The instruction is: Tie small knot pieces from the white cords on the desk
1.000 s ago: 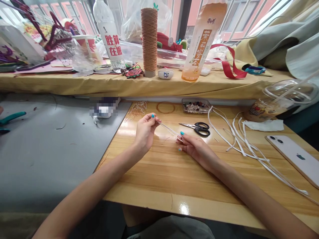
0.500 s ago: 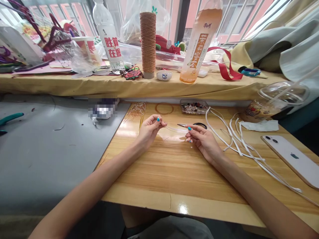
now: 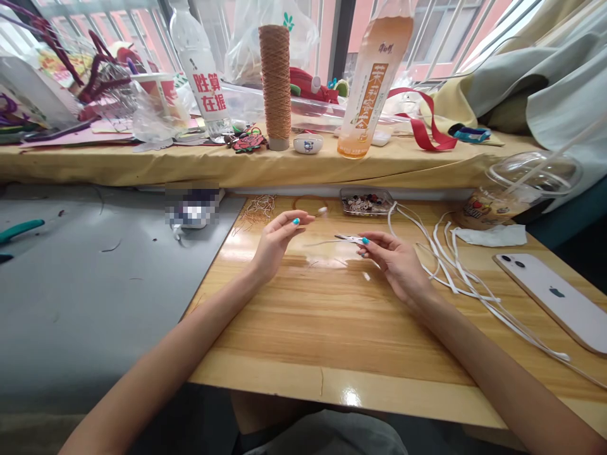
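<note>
My right hand (image 3: 393, 260) pinches a thin white cord (image 3: 327, 242) between thumb and fingers. The cord's loose length reaches left over the table, blurred at its far part. My left hand (image 3: 277, 243) is raised to the left of it, fingers stretched out and apart from the cord. Just past its fingertips a small white blurred piece (image 3: 323, 210) shows; I cannot tell what it is. Scissors (image 3: 339, 237) lie behind my right hand's fingers, mostly covered. A small white scrap (image 3: 367, 276) is below that hand.
A clear box of beads (image 3: 365, 203) stands at the table's back. White cords (image 3: 446, 265), a phone (image 3: 554, 300) and a plastic cup (image 3: 488, 205) are on the right. Thread scraps (image 3: 258, 208) lie back left. Bottles (image 3: 372, 88) and a brown thread spool (image 3: 275, 88) line the ledge.
The cord was stretched between both hands; its left end has come free of my left hand, whose fingers have opened. My right hand still pinches it. The view has shifted slightly.
</note>
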`<state>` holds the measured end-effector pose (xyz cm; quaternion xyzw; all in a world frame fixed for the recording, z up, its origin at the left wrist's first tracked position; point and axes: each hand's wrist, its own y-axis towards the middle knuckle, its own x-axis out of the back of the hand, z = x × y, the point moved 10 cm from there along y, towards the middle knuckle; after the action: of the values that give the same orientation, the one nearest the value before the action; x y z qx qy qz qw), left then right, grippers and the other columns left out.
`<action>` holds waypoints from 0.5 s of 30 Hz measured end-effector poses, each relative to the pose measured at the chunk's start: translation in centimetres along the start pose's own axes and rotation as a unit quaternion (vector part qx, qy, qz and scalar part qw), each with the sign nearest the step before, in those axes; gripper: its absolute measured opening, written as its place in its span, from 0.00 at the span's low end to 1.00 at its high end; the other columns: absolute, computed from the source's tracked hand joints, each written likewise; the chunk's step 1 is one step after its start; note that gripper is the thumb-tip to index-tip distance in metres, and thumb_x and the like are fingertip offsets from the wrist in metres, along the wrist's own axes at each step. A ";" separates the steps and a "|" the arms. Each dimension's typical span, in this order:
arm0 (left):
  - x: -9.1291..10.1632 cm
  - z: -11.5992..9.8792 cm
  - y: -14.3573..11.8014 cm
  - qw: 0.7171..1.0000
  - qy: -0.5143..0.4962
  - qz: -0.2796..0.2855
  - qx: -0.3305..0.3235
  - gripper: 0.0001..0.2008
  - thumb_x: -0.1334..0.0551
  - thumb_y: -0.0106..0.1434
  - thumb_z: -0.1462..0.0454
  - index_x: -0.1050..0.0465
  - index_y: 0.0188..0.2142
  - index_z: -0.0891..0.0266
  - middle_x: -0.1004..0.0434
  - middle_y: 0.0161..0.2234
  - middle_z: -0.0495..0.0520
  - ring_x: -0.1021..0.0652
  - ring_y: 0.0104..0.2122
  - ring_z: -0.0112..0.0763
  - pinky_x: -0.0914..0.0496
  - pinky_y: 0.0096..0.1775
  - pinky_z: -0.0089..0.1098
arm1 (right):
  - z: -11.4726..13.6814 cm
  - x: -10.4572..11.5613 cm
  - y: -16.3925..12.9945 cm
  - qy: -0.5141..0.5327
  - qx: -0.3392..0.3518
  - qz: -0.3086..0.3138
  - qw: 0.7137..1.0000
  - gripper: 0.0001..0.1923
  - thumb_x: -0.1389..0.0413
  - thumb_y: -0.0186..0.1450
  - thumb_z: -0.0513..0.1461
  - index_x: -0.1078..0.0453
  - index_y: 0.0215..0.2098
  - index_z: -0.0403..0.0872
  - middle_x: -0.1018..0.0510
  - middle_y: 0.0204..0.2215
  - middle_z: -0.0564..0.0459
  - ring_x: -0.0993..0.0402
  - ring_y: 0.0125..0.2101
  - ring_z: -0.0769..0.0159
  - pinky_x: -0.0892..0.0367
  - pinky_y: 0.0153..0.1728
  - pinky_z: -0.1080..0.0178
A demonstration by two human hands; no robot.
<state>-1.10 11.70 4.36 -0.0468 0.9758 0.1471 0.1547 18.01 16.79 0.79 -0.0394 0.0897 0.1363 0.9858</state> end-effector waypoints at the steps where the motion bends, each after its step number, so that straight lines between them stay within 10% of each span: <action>1: 0.1 -0.6 0.0 0.999 0.037 -0.005 -0.015 0.09 0.46 0.59 0.64 0.32 0.38 0.63 0.27 0.39 0.54 0.30 0.44 0.30 0.38 0.46 0.33 | 0.5 0.2 0.0 -0.020 0.024 -0.008 0.999 0.12 0.38 0.46 0.40 0.29 0.29 0.44 0.26 0.24 0.55 0.31 0.23 0.75 0.34 0.28 0.70; 5: -0.1 -3.2 -0.3 0.951 0.292 -0.028 -0.098 0.12 0.50 0.61 0.60 0.33 0.41 0.61 0.29 0.42 0.55 0.31 0.45 0.31 0.38 0.47 0.35 | 2.3 0.2 -0.6 -0.121 0.110 -0.022 0.986 0.10 0.41 0.51 0.41 0.29 0.30 0.44 0.27 0.24 0.54 0.31 0.25 0.72 0.34 0.28 0.67; 10: -4.7 -2.9 -1.7 0.822 0.516 0.109 -0.214 0.15 0.48 0.61 0.58 0.35 0.45 0.62 0.31 0.46 0.56 0.34 0.48 0.32 0.39 0.49 0.37 | 3.8 -1.6 -2.0 -0.224 0.200 0.003 0.954 0.09 0.44 0.55 0.42 0.30 0.31 0.44 0.28 0.29 0.51 0.29 0.28 0.69 0.33 0.31 0.64; 15: -6.5 -1.1 -3.0 0.731 0.612 0.147 -0.263 0.20 0.46 0.59 0.57 0.37 0.48 0.66 0.30 0.45 0.58 0.33 0.47 0.35 0.38 0.47 0.37 | 2.0 -3.2 -1.8 -0.170 0.132 0.071 0.974 0.11 0.42 0.53 0.44 0.30 0.30 0.44 0.27 0.28 0.52 0.29 0.29 0.67 0.34 0.34 0.63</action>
<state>5.15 8.77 6.62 -0.0209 0.7763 0.3579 -0.5184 15.83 14.42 3.42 0.1212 -0.0596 0.1978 0.9709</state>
